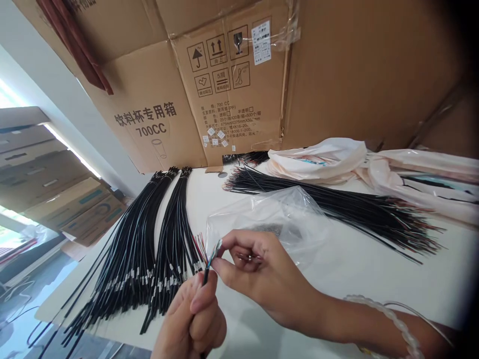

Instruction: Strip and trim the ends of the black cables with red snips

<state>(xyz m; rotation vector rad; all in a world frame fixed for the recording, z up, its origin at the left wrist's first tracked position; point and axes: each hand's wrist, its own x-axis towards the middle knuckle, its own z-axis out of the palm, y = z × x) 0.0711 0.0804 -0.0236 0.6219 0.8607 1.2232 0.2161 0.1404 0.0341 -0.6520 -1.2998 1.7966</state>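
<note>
In the head view a black multi-core cable (205, 275) points upward, its thin coloured wires (201, 245) fanned out at the stripped end. My left hand (196, 311) is closed around the black sheath just below the wires. My right hand (258, 269) pinches some of the blue and green wires between thumb and forefinger, its other fingers curled. Below and beyond my hands lies a clear plastic bag (247, 212) with small dark items inside. Left of my hands, black cables (130, 239) with white tags lie in two bundles.
A large bundle of black cables (329, 199) with bare wire ends lies on the white table (299, 309) at right. Behind it are pale plastic wraps (322, 157). A tall cardboard box (232, 99) walls off the back. Stacked cartons (71, 204) stand at far left.
</note>
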